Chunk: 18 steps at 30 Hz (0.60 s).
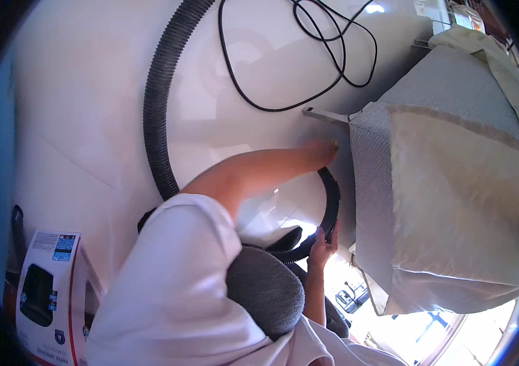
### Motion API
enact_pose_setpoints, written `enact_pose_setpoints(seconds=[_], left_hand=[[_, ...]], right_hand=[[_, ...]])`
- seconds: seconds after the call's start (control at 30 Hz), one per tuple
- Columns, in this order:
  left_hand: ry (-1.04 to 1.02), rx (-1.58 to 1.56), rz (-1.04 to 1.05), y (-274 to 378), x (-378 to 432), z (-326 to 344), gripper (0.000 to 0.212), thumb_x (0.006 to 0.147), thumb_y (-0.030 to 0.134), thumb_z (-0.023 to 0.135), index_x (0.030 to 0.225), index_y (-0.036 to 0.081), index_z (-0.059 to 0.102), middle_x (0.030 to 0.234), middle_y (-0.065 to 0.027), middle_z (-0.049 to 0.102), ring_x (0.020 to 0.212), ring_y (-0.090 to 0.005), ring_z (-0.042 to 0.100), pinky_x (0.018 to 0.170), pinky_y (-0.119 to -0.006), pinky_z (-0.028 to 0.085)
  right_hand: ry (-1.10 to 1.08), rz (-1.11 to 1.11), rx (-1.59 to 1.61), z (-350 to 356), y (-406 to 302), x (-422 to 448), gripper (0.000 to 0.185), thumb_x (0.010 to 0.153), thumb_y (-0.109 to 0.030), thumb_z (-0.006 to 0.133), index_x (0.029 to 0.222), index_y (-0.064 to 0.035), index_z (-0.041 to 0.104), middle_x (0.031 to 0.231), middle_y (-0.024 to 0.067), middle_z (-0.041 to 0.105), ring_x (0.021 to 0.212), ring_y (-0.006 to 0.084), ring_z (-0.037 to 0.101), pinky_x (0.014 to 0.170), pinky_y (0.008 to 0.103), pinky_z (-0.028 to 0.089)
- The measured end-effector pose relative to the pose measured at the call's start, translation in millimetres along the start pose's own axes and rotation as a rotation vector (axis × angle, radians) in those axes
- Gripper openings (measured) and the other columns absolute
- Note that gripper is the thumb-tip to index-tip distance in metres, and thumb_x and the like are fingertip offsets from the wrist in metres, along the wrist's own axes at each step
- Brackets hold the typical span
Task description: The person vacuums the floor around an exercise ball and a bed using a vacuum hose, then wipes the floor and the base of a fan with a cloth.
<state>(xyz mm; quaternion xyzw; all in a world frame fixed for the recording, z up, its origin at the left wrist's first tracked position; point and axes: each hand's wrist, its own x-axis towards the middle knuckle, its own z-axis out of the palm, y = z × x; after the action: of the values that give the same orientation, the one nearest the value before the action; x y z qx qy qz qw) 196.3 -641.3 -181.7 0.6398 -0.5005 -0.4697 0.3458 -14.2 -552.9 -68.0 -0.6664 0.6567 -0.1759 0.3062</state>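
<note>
My left hand (323,153), blurred, reaches across from a white sleeve to the low side of a bed. Its fingers close around the upper end of a curved black vacuum hose handle (331,196). Lower down, my right hand (323,247) grips the same black tube near where it meets the ribbed hose. A thick ribbed vacuum hose (156,96) arcs over the pale glossy floor (104,114) on the left. What lies at the tube's upper tip, under my left hand, is hidden.
A bed with a grey textured cover (371,206) and a cream fuzzy throw (461,196) stands at right. Its metal frame leg (326,115) juts out. A black cord (282,109) lies looped at the top. At lower left is a printed cardboard box (46,293). My dark grey knee (264,293) is below.
</note>
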Motion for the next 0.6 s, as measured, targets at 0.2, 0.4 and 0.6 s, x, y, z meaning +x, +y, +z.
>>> enact_pose_setpoints(seconds=[0.2, 0.4, 0.6], left_hand=[[0.130, 0.383, 0.393, -21.3, -24.9, 11.1, 0.017, 0.076, 0.016, 0.050, 0.082, 0.005, 0.061, 0.090, -0.0077, 0.059, 0.087, -0.0256, 0.058, 0.066, -0.038, 0.048], [-0.212, 0.261, 0.096, -11.0, -64.2, -6.2, 0.037, 0.083, 0.016, 0.041, 0.120, 0.021, 0.045, 0.086, -0.0099, 0.060, 0.082, -0.0277, 0.059, 0.063, -0.040, 0.048], [-0.088, -0.115, -0.091, -27.8, -69.9, 7.7, 0.032, 0.081, 0.019, 0.044, 0.112, 0.018, 0.052, 0.084, -0.0100, 0.059, 0.074, -0.0249, 0.060, 0.059, -0.040, 0.048]], right_hand=[[-0.025, 0.091, -0.027, -19.6, 14.3, -1.7, 0.061, 0.071, -0.004, 0.055, 0.127, 0.0013, 0.033, 0.077, 0.0043, 0.055, 0.059, 0.0112, 0.051, 0.054, 0.0232, 0.043], [-0.009, 0.067, 0.062, -15.4, 22.9, 11.9, 0.063, 0.070, 0.001, 0.053, 0.129, -0.0025, 0.031, 0.075, 0.0022, 0.052, 0.059, 0.0105, 0.049, 0.055, 0.0226, 0.042], [-0.171, 0.203, 0.067, -17.5, -8.6, 16.5, 0.068, 0.065, 0.002, 0.053, 0.129, -0.0034, 0.031, 0.074, 0.0036, 0.050, 0.059, 0.0125, 0.050, 0.055, 0.0242, 0.044]])
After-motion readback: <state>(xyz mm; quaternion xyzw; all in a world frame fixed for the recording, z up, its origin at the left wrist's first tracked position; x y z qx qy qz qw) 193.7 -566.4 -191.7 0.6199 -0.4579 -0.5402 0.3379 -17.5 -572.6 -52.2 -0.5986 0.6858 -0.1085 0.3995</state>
